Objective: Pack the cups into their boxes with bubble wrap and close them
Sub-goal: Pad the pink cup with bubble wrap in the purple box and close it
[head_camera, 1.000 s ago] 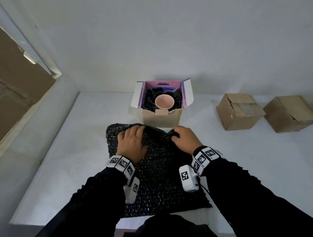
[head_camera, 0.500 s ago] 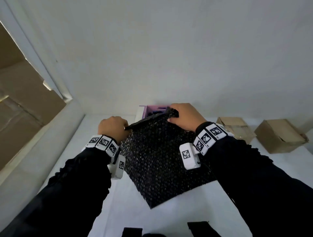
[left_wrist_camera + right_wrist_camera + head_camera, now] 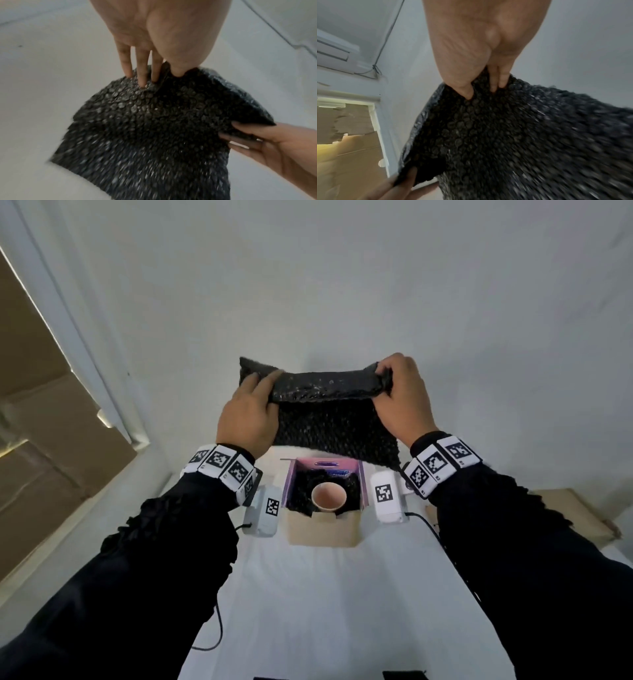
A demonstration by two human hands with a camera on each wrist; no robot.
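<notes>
Bubble wrap point(image 3: 329, 419), a black sheet, hangs in the air between both hands, pinched along its folded top edge. The left hand point(image 3: 248, 417) pinches the left end, thumb against fingers point(image 3: 142, 70); the right hand point(image 3: 402, 402) curls its fingers point(image 3: 498, 79) and thumb around the right end. Below the sheet, on the white table point(image 3: 329, 611), an open box point(image 3: 323, 529) with a purple lining holds a pink cup point(image 3: 329, 496) standing upright, mouth up, bedded in more black wrap. The sheet's lower edge hides the box's far flap. At the right, a brown cardboard box point(image 3: 575, 518) is mostly covered by the right sleeve point(image 3: 548, 594). Both wrist views blur towards the sheet's lower part.
</notes>
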